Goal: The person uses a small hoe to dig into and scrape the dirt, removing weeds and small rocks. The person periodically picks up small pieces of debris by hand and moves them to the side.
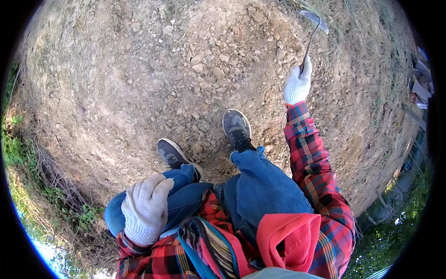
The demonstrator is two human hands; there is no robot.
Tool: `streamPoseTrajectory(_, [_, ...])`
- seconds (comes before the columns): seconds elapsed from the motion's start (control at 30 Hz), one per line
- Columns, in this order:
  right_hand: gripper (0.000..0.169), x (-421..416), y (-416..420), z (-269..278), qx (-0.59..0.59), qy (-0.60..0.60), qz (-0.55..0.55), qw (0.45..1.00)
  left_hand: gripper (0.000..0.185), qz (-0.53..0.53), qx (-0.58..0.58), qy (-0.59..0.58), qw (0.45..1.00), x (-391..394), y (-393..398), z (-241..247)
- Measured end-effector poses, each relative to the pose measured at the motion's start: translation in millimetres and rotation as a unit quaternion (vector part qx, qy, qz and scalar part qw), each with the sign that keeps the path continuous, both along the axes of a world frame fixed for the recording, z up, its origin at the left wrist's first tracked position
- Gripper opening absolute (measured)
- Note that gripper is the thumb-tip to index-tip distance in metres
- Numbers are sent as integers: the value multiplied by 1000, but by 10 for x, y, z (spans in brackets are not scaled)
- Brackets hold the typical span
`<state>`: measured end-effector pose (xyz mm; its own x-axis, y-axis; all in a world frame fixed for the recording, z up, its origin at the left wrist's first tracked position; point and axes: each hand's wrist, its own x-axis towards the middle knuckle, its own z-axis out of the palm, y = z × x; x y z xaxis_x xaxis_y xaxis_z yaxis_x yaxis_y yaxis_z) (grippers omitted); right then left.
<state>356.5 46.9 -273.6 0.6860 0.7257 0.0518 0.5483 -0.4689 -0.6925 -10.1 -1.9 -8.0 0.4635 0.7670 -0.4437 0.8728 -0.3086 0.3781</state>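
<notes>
My right hand point(298, 82), in a white knitted work glove, grips a short-handled hand hoe point(311, 40) out to the front right. Its curved metal neck ends in a pale blade point(315, 20) close to dry grass on the ground; the glove covers most of the handle. On my bent left leg rests my left hand point(146, 209), also gloved, with the fingers together and curled down. Its palm side is hidden. Broken soil clods and stones point(216, 71) lie in front of my dark shoes point(237, 127).
Dry, sloping earth point(115, 90) spreads ahead. Green weeds point(21, 150) and a pile of dry twigs point(57, 174) border the left. Pale debris point(421, 83) and wooden poles point(414, 117) line the right edge. A red cloth point(287, 240) hangs near my lap.
</notes>
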Motion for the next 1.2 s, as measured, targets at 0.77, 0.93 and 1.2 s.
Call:
streamPoseTrajectory(0.77, [56,-446,-236,-70,-168,35,235,957,38,-8,0,0,1000,18,39,-45])
streamPoseTrajectory(0.93, [50,-179,-161,91,-44,31,226,973,38,-9,0,-2,1000,1,24,-34])
streamPoseTrajectory(1.2, [53,-633,16,48,-203,43,180,961,36,-11,13,-6,1000,5,17,-51])
